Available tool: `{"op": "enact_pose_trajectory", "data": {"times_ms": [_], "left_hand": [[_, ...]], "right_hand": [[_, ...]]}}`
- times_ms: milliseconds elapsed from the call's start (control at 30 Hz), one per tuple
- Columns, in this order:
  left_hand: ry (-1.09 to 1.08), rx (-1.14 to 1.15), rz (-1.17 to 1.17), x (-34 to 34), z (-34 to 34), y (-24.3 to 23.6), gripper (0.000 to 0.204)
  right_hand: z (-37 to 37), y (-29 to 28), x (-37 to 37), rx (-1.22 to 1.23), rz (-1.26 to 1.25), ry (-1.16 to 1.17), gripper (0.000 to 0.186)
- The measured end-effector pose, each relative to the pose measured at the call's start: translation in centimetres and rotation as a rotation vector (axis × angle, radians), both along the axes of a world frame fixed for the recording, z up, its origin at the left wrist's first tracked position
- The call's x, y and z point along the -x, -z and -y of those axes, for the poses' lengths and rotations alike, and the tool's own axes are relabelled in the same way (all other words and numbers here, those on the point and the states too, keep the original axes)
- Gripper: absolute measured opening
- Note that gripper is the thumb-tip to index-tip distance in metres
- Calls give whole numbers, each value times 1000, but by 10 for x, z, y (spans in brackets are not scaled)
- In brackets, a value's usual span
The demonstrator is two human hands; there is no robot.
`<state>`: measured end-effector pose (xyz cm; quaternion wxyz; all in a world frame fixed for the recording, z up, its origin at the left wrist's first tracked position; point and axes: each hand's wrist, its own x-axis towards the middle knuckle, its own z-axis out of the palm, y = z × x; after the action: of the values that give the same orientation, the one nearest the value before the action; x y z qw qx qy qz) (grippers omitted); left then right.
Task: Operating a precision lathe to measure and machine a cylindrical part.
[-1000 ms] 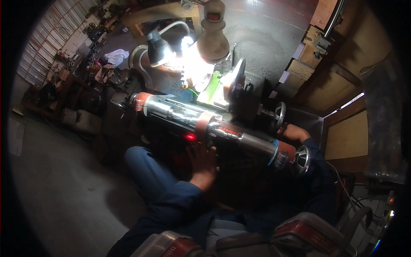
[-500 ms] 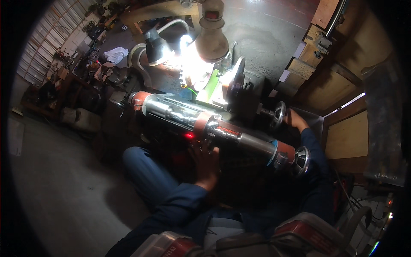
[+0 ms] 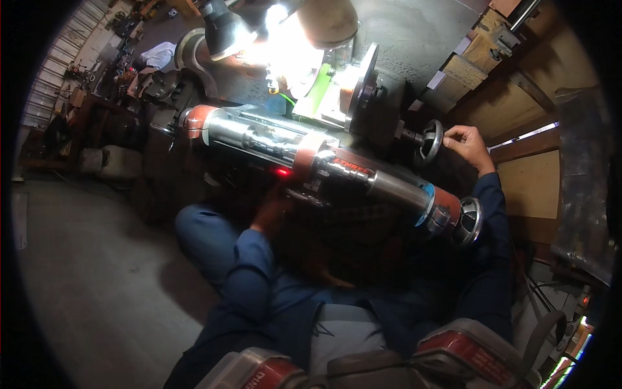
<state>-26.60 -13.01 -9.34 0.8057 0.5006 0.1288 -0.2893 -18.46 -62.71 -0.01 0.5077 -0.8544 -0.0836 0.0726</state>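
My right hand (image 3: 469, 148) is closed with its fingertips pinched at the outer side of a metal handwheel (image 3: 430, 144), on the right of the machine. My left hand (image 3: 272, 206) is low in the shadow under the machine's front, beside a metal lever (image 3: 306, 196); its fingers are hidden in the dark. Above it runs a long steel shaft assembly (image 3: 398, 192) with red-brown end brackets. A second, spoked handwheel (image 3: 469, 222) sits on its right end. Behind the shaft stands a round disc (image 3: 363, 87), beside a bright green piece (image 3: 316, 94).
A black lamp (image 3: 223, 32) lights the machine from behind with strong glare. At right are a wooden rack (image 3: 476, 58) and wooden panels (image 3: 528, 185). Cluttered benches and a white cloth (image 3: 159, 56) stand far left. My bent knee (image 3: 204, 230) is below the shaft's left part.
My left hand has moved left and down into the shadow, near the lever. My right hand has come from behind the handwheel to its outer side. The view has shifted, so the machine sits higher.
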Motion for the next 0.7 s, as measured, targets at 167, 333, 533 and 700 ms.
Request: {"op": "enact_pose_trajectory", "data": {"times_ms": [167, 333, 533, 700], "left_hand": [[353, -1021, 617, -11, -4, 64, 52], [248, -875, 767, 14, 33, 130, 39], [392, 455, -528, 28, 71, 40, 11], [347, -38, -421, 19, 64, -47, 7]], "right_hand": [[20, 54, -24, 141, -165, 270, 14], [-10, 38, -3, 256, -350, -163, 20], [11, -7, -8, -145, -494, -141, 21], [32, 61, -19, 188, -287, 44, 34]]}}
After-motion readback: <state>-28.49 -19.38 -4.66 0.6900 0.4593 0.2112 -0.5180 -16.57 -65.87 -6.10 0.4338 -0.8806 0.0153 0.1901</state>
